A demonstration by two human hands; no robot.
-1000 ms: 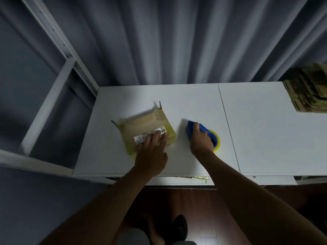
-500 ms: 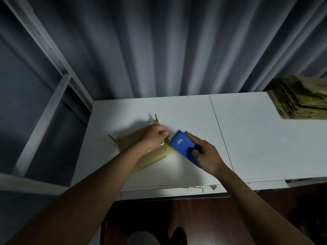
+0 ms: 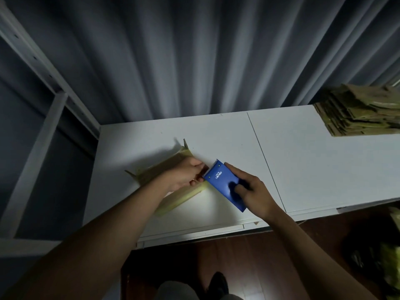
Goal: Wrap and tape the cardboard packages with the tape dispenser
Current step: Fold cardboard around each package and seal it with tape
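Blue plastic fills my right hand: the flat-backed tape dispenser, gripped with my thumb pressed on its top face and my fingers curled along its far edge and underside. Its toothed cutting end points left, just beside my left hand.

That hand rests on the right end of the flat brown cardboard package, which lies on the left part of the white table, its corner flaps sticking up at the far side. My left fingers are bunched at the dispenser's mouth, apparently pinching the tape end, though I cannot see the tape itself, so I cannot say for sure that they have it.

I judge I am starting a strip, pulling tape from the mouth to lay across the package.

Several things could spoil it from here. If my pinch is loose, the tape end could snap back onto the roll and I would have to pick it free. The teeth sit very close to my left fingertips, so a quick tug could scrape them. The package is light and pinned at one end only; a hard pull could swing it and the strip would land crooked or crease.

A stack of flattened brown cardboard pieces waits at the far right of the table, well apart.
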